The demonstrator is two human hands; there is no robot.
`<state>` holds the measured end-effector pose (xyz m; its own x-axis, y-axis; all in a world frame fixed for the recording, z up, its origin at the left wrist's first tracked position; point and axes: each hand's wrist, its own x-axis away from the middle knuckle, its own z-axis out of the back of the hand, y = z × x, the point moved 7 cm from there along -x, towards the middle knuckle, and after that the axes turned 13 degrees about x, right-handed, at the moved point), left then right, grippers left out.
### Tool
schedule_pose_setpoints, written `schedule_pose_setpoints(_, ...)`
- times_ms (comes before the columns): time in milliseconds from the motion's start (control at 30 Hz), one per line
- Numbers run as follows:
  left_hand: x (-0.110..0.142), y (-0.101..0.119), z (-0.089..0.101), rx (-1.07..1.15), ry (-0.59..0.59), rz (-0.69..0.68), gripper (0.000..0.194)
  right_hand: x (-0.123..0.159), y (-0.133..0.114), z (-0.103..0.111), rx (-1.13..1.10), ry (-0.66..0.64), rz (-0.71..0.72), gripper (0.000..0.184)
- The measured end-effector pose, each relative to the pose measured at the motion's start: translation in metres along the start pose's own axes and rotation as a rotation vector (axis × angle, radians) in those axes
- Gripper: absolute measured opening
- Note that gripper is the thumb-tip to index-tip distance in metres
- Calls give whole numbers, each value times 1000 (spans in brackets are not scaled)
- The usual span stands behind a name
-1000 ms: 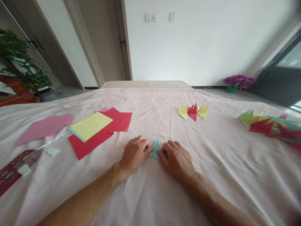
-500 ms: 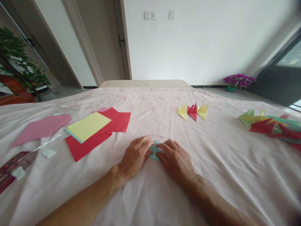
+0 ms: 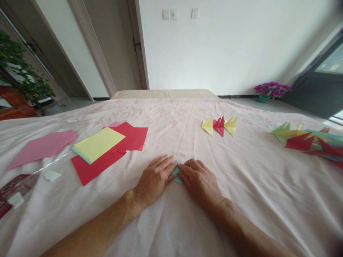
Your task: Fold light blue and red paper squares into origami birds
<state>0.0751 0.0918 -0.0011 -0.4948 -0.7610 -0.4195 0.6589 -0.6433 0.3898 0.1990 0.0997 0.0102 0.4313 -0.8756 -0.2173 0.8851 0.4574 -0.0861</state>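
A small piece of light blue-green folded paper (image 3: 177, 175) lies on the pink tablecloth (image 3: 171, 217), close in front of me. My left hand (image 3: 156, 175) presses on its left side, fingers together and thumb at the paper's edge. From the other side my right hand (image 3: 199, 180) pinches the paper's right edge between thumb and curled fingers. Both hands rest on the cloth, and their fingers hide much of the folded piece.
Left lie yellow paper sheets (image 3: 100, 142), red sheets (image 3: 134, 137), pink sheets (image 3: 44, 148) and a red packet (image 3: 10, 191). Two yellow folded pieces and a red folded piece (image 3: 219, 126) stand in a row beyond my right hand. Several coloured folded pieces (image 3: 300, 141) are heaped far right.
My left fingers have slid slightly toward the paper's top corner and cover more of it. My right hand stays nearly still. The view has shifted a little.
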Motion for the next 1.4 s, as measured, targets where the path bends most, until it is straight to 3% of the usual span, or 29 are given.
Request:
schedule_pose_setpoints(333, -2, 0, -10, -86, -135, -12, 39, 0, -9, -1, 174, -14, 69, 15)
schedule_pose_setpoints(567, -2, -4, -12, -97, -222, 25, 48, 7, -7, 2, 58, -4, 91, 21)
schedule_pose_setpoints(800, -1, -8, -14, -68, -253, 30, 50, 5, 0, 0, -32, -3, -18, 5)
schedule_pose_setpoints(1100, -4, -7, -14, -62, -363, 79, 53, 16, -9, -3, 51, 14, -50, 16)
schedule_pose_setpoints(1200, -5, -10, -16, 13, -410, 123, 53, 17, -5, -6, -18, 5, -67, 18)
schedule_pose_setpoints(1267, -5, -13, -16, 127, -385, 145, 52, 18, -1, -7, -94, 1, -70, 22)
schedule_pose_setpoints(1333, -6, -15, -9, 321, -252, 151, 52, 19, 4, -7, -127, 21, -73, 30)
schedule_pose_setpoints(1400, -4, -18, -3, 362, -162, 155, 59, 20, 11, -5, -158, 59, -99, 36)
